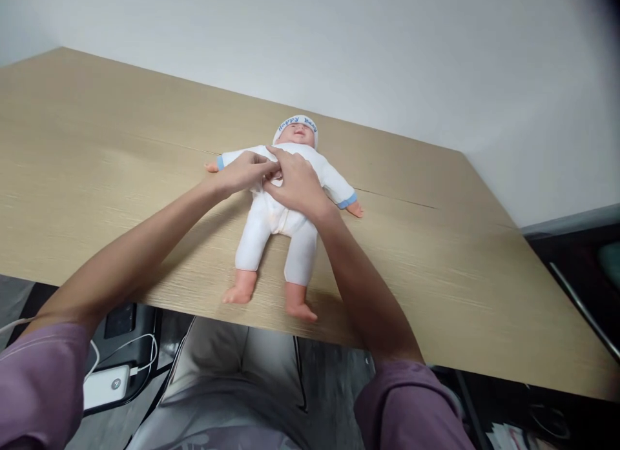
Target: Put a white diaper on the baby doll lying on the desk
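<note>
A baby doll [277, 221] in white clothes with blue cuffs lies face up on the wooden table, its feet toward me. Its white cap [296, 121] has blue lettering. Both hands meet over the front of the doll's white shirt [317, 161]. My left hand [252, 169] has its fingers bent in a pinch at the middle of the shirt. From the other side, my right hand [296, 179] closes on the same spot, its thumb below and its fingers on the chest. The small bit of cloth between the fingertips is mostly hidden.
The wooden table [421, 263] reaches back to a pale wall [387, 56]. Below its front edge, at left, a white power bank [106, 387] with a cable lies on a dark seat [140, 347]. A dark object [581, 269] stands beyond the table's right edge.
</note>
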Demonstrator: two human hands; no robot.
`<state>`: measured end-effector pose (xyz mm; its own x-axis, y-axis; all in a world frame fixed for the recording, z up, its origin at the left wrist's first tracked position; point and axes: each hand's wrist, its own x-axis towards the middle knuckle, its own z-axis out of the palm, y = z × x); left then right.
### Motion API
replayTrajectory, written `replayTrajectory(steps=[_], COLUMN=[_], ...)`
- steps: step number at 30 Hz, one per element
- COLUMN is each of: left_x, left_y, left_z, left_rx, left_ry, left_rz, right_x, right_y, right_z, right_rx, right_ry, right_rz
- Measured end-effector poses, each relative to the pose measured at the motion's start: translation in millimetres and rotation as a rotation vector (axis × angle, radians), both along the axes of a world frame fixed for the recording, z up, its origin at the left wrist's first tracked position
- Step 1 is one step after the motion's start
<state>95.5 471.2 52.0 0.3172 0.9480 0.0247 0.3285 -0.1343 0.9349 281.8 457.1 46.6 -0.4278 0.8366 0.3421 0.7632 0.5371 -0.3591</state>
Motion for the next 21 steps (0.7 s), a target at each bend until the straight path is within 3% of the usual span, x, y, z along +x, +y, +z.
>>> replayTrajectory(steps=[3, 6, 11, 17, 19, 21], left_x=[6, -1, -13, -11, -9, -6], left_y=[3, 6, 13, 18, 16, 7], left_z=[-14.6, -35.3, -58.3, -63.5, -61.3, -53.1], left_rx=[0.082, 0.157, 0.154, 0.113, 0.132, 0.187], left_ry=[-0.176, -0.231, -0.218, -0.282, -0.226, -0.133], left_rz=[0.031, 0.113, -0.028, -0.074, 0.004, 0.164], right_x=[3, 5, 8, 14, 13, 11], right_y=[3, 4, 2, 8, 7, -2], right_z=[1.4, 3.6, 5.0, 2.1, 4.0, 7.8], right_rx=[-0.049, -0.099, -0.121, -0.103, -0.058, 0.008], right_ry=[0.091, 0.172, 0.239, 0.252, 0.242, 0.238], right_rz=[-0.007, -0.009, -0.011, -0.035, -0.066, -0.11])
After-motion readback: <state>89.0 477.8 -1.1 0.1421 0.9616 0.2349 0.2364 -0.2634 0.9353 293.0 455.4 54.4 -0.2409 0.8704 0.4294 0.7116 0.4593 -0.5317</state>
